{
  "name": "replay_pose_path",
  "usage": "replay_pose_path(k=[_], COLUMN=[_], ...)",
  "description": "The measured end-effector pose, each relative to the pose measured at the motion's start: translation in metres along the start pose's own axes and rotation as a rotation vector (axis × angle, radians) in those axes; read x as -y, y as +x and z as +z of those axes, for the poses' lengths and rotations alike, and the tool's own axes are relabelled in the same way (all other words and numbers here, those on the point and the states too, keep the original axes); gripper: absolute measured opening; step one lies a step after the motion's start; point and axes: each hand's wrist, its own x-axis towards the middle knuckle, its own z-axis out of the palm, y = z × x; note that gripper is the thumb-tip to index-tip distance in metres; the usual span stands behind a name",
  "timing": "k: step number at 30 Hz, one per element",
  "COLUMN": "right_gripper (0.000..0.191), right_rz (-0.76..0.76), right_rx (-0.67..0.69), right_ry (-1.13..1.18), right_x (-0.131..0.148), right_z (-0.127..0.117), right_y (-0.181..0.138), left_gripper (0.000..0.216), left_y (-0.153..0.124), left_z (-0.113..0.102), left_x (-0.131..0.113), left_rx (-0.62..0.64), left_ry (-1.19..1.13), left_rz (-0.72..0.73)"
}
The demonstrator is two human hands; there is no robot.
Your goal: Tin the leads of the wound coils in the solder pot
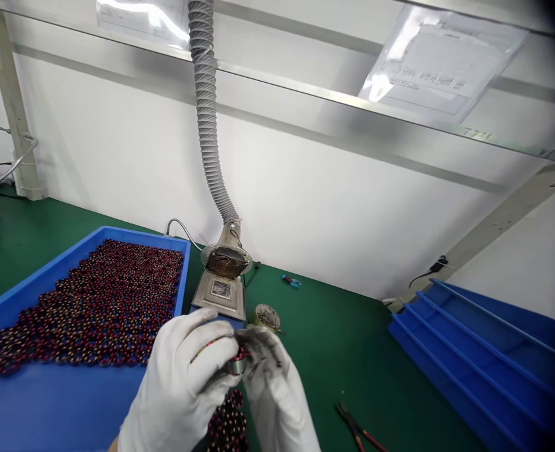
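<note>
Left hand [183, 367], white-gloved, nearest us: fingers curled closed round small wound part [236, 363], between both hands. Right hand [272, 383] fingertips blurred beside it; pinch or not, we cannot tell. We'd best steady part, press lightly, spare windings.

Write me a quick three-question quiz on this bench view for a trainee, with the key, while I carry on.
1. True or false: the left hand and the right hand are both bare of gloves.
2. Where is the small silver part with red wire?
A: on the shelf
B: between the hands
C: beside the pliers
3. Fill the gap: the tray on the left is ___ in color, and the pliers lie on the green table.

Key: 1. False, both wear white gloves. 2. B. 3. Blue.
</note>
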Motion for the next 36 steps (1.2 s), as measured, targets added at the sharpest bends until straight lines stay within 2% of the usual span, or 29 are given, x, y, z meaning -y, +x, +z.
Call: replay_pose_path(k=[3, 8, 13, 17, 19, 22, 26, 29, 30, 31, 34, 35, 36], right_gripper=[0.03, 0.028, 0.029, 0.031, 0.026, 0.025, 0.024, 0.028, 0.028, 0.028, 0.031, 0.032, 0.033], right_rz=[0.046, 0.082, 0.132, 0.221, 0.259, 0.237, 0.231, 0.254, 0.258, 0.259, 0.257, 0.259, 0.261], right_rx=[0.013, -0.029, -0.024, 0.032, 0.06, 0.037, 0.017, 0.024, 0.024, 0.024, 0.033, 0.037, 0.04], right_ry=[-0.112, -0.039, 0.033, 0.091, 0.118, 0.133, 0.109, 0.106, 0.105, 0.104, 0.111, 0.115, 0.119], right_x=[-0.008, -0.007, -0.011, -0.008, -0.006, -0.008, -0.016, -0.018, -0.017, -0.017, -0.016, -0.016, -0.016], right_z=[0.002, 0.015, 0.023, 0.028, 0.028, 0.028, 0.028, 0.028, 0.028, 0.027, 0.027, 0.027, 0.028], right_y=[-0.003, -0.017, -0.018, -0.021, -0.023, -0.024, -0.024, -0.024, -0.024, -0.025, -0.026, -0.026, -0.025], left_gripper=[0.025, 0.027, 0.011, 0.012, 0.015, 0.021, 0.021, 0.016, 0.017, 0.019, 0.025, 0.023, 0.019], left_y=[0.0, 0.003, 0.001, 0.003, 0.007, 0.009, 0.002, 0.0, 0.001, 0.003, 0.009, 0.01, 0.011], left_z=[0.001, 0.002, 0.008, -0.001, -0.007, -0.006, 0.005, 0.004, 0.001, -0.001, -0.007, -0.006, -0.006], left_x=[0.001, 0.006, 0.016, 0.018, 0.015, 0.006, 0.002, 0.006, 0.008, 0.008, 0.006, 0.005, 0.003], left_rx=[0.003, 0.065, -0.015, -0.103, -0.036, 0.066, -0.119, -0.28, -0.284, -0.229, 0.103, 0.151, 0.138], left_ry=[-0.038, -0.316, -0.789, -0.851, -0.882, -0.991, -1.16, -1.17, -1.163, -1.151, -1.025, -0.961, -0.899], left_rz=[-0.014, -0.121, -0.514, -0.709, -0.8, -0.848, -0.918, -0.958, -0.972, -0.979, -0.859, -0.787, -0.724])
